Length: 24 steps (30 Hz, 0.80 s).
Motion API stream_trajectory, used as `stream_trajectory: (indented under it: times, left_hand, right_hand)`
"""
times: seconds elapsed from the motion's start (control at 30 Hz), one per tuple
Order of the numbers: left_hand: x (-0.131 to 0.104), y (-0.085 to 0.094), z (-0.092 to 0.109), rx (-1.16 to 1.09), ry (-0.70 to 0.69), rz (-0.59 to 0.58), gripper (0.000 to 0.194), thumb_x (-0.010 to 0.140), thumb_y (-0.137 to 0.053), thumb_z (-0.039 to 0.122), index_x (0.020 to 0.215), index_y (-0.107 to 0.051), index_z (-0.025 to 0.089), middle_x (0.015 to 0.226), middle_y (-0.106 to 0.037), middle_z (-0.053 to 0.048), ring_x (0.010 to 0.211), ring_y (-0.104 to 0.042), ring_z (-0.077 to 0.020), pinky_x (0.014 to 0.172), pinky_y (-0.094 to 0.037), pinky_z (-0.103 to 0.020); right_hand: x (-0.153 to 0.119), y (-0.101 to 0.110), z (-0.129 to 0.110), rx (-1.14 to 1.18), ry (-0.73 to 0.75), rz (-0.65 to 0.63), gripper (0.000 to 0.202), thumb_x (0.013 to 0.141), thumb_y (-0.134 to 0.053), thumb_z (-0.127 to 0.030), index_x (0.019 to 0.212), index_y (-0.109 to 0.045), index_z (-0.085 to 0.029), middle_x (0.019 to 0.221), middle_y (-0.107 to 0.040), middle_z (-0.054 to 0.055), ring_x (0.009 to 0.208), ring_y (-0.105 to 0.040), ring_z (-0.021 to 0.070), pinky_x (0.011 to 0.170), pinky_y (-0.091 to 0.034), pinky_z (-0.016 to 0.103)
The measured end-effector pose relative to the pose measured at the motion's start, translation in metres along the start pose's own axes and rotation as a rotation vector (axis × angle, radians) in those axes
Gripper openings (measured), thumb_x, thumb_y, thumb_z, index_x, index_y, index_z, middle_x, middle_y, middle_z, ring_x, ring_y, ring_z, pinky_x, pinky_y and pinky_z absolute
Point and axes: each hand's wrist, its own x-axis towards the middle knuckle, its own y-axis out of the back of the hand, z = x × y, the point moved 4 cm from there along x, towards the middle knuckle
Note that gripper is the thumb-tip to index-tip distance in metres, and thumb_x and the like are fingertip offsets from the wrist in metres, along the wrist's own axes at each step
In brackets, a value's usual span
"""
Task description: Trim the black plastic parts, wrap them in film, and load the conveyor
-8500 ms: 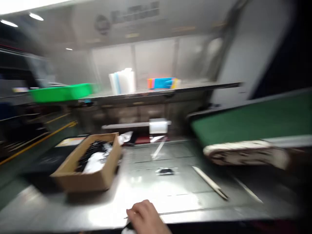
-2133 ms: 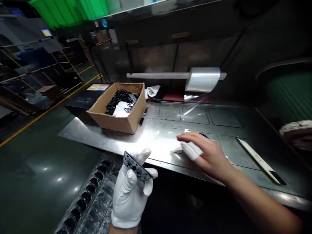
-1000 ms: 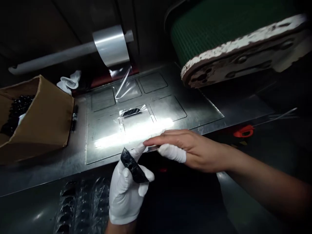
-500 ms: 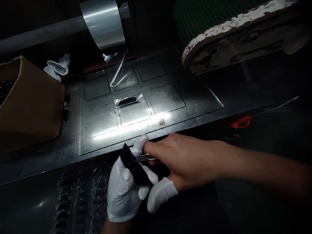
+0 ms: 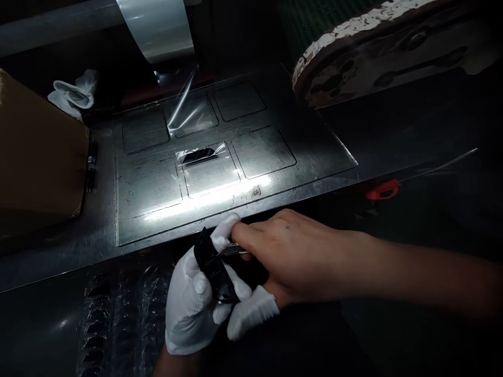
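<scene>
My left hand, in a white glove, grips a small curved black plastic part below the front edge of the metal work plate. My right hand is bare apart from a white cot on the thumb. It pinches a thin metal blade or tweezers whose tip touches the black part. Another black part wrapped in clear film lies on the plate.
A roll of clear film hangs on a bar at the back. A cardboard box stands left, a white cloth behind it. A worn conveyor end is at the right. A clear blister tray lies at lower left.
My right hand left the plate, came down to the left hand and brought the metal tool against the black part. The view has tilted down and closer.
</scene>
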Motion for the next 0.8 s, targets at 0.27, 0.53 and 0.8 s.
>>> stream_trajectory:
  times: [0.27,0.53,0.8]
  left_hand:
    - [0.0021,0.0027,-0.0011,0.013,0.055,0.030,0.056,0.088,-0.073,0.058,0.131,-0.068,0.023,0.070,-0.073,-0.004,0.036,-0.035,-0.0032,0.034,-0.033,-0.013]
    - [0.0031,0.0020,-0.0002,0.067,0.077,0.055,0.062,0.090,-0.071,0.059,0.138,-0.064,0.020,0.072,-0.073,-0.005,0.036,-0.034,-0.0031,0.035,-0.029,-0.015]
    - [-0.0003,0.0065,-0.0046,0.118,0.051,0.109,0.050,0.092,-0.067,0.060,0.122,-0.072,0.020,0.075,-0.071,-0.003,0.036,-0.036,-0.0032,0.034,-0.034,-0.017]
  right_hand:
    - [-0.0009,-0.0062,0.0034,-0.045,-0.009,0.002,0.053,0.077,-0.083,-0.051,0.110,-0.057,-0.020,0.080,-0.073,-0.001,0.059,-0.064,0.0196,0.050,-0.031,0.027]
    - [0.0020,-0.0052,0.0056,-0.070,-0.014,-0.012,0.050,0.083,-0.079,-0.051,0.114,-0.057,-0.019,0.078,-0.072,-0.002,0.056,-0.060,0.0172,0.049,-0.028,0.027]
    - [0.0003,-0.0081,0.0072,-0.086,-0.012,0.004,0.051,0.086,-0.076,-0.056,0.114,-0.058,-0.017,0.080,-0.074,-0.001,0.059,-0.063,0.0179,0.050,-0.029,0.028]
